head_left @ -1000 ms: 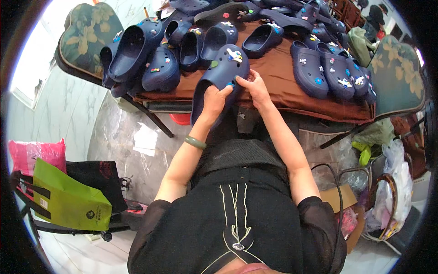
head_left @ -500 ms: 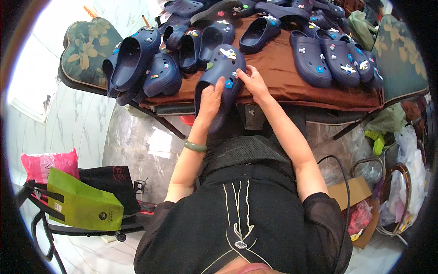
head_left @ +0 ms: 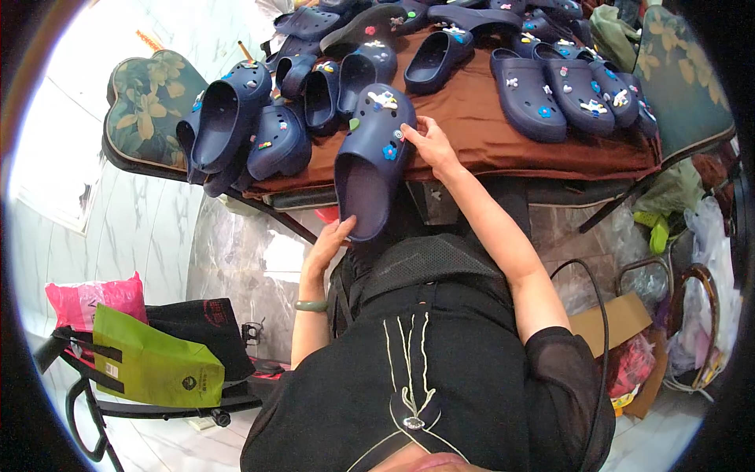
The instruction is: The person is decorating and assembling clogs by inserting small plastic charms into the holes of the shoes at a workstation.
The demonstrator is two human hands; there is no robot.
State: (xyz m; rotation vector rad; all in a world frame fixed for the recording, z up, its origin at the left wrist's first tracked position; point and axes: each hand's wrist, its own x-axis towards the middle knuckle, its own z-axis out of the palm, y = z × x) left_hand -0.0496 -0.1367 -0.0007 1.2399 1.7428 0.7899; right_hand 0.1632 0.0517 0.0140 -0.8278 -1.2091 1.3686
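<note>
Left hand [head_left: 330,242] pinching one navy clog [head_left: 370,145] at its seven o'clock, right hand [head_left: 432,147] gripping at one, four charms [head_left: 388,151] showing, one printed green bag [head_left: 161,362] resting at view's eight.

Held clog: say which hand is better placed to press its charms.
Likely the right hand: its thumb is beside the charms on the clog, while the left hand is at the heel.

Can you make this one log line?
navy clog: charms on front | left hand: at heel | right hand: at front | more clogs: on brown cloth
</note>
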